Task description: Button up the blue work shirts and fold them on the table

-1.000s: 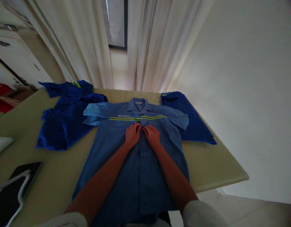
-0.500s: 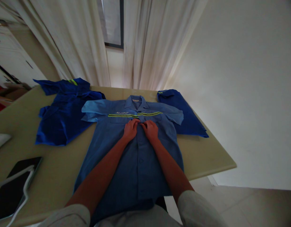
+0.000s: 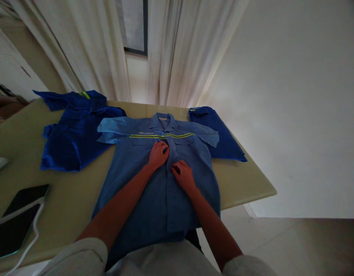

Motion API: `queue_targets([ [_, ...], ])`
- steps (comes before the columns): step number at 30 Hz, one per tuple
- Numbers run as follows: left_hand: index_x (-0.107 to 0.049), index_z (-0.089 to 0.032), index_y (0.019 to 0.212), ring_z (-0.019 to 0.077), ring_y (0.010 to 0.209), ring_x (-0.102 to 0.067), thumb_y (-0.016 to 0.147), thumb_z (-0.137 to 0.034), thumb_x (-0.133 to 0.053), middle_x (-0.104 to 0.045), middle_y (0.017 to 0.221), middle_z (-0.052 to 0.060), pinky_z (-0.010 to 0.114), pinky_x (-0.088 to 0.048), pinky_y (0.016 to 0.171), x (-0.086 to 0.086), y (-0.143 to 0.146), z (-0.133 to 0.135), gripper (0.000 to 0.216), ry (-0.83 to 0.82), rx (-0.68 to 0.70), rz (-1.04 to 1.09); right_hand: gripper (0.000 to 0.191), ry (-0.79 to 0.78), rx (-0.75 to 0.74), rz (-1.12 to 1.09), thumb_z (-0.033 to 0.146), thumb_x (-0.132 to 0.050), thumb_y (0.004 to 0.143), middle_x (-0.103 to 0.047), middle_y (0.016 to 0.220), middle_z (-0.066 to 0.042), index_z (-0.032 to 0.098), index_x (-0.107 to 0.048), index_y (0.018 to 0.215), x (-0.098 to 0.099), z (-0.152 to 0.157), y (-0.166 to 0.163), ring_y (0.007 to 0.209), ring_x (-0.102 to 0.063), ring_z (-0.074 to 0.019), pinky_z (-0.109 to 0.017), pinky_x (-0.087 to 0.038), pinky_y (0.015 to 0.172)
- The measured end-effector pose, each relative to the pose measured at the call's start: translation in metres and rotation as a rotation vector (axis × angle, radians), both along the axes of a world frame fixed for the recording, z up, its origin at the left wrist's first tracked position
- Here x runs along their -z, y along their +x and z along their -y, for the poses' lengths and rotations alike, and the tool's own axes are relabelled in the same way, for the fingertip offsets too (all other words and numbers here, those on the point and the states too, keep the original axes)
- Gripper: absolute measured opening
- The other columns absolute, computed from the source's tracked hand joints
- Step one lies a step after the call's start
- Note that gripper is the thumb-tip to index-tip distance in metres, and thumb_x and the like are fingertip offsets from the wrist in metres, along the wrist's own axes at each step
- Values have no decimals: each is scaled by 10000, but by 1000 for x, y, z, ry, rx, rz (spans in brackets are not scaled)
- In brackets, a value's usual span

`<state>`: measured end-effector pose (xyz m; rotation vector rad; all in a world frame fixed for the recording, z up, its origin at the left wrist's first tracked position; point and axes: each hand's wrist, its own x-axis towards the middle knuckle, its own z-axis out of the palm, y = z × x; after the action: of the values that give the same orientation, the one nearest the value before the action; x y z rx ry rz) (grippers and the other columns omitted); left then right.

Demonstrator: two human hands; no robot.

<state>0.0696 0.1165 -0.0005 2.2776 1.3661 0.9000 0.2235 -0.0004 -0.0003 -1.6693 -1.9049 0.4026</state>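
A blue-grey short-sleeved work shirt (image 3: 142, 180) lies face up in front of me, its collar at the far end and its hem towards my body. Yellow stripes and pale letters cross the chest. My left hand (image 3: 159, 154) is closed on the front edge just under the stripes, fingers curled. Lower down and to the right, my right hand (image 3: 183, 174) pinches the button placket. Whether a button lies between the fingers is hidden. A lower button shows on the placket below my hands.
A bright blue garment (image 3: 70, 142) lies spread on the table (image 3: 246, 184) at left. Another folded blue garment (image 3: 223, 136) is partly under the shirt's right sleeve. A tablet-like dark device (image 3: 22, 214) with a white cable (image 3: 36, 226) rests near left. Curtains (image 3: 185, 57) hang behind.
My right hand has moved down the placket towards me, away from the left hand. My left hand stays near the chest stripes. The view has shifted slightly.
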Motion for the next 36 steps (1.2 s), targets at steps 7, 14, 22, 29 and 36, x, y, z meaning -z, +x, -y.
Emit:
queue_targets([
  [7, -685, -215, 845, 232, 840, -662, 1033, -357, -534, -710, 830, 61, 329, -436, 791, 7, -13, 38, 279, -90, 138, -103, 219, 77, -69, 274, 274, -534, 1062, -707, 973, -76, 223, -746, 1039, 5, -4, -2, 894, -675, -198, -298, -519, 820],
  [14, -648, -211, 769, 186, 722, -622, 1026, -374, -541, -673, 741, 20, 293, -386, 683, 6, -16, 39, 322, -248, 27, 101, 287, 131, -55, 371, 277, -496, 1086, -718, 952, -79, 212, -760, 994, 7, -6, -9, 808, -665, -185, -296, -497, 777],
  [22, -734, -207, 1113, 226, 894, -699, 990, -342, -504, -764, 976, 57, 346, -539, 852, 1, -24, 34, 294, -319, 309, 344, 203, 143, 143, 47, 359, -577, 1035, -712, 960, -70, 236, -738, 1017, 1, -10, 1, 840, -656, -211, -329, -517, 800],
  [29, -713, -215, 803, 260, 951, -620, 1016, -383, -510, -694, 938, 91, 420, -486, 938, -2, -26, 44, 339, -35, 357, -44, 80, 67, -41, -51, 294, -666, 975, -691, 922, -35, 220, -697, 981, -30, 33, -2, 785, -624, -177, -303, -499, 775],
  [36, -652, -213, 728, 242, 908, -596, 1041, -406, -440, -655, 872, 82, 396, -453, 923, -11, -25, 63, 424, 60, 379, -108, 87, -68, -135, 44, 264, -705, 976, -718, 990, -35, 231, -744, 1047, -12, 83, -8, 846, -676, -178, -291, -508, 794],
])
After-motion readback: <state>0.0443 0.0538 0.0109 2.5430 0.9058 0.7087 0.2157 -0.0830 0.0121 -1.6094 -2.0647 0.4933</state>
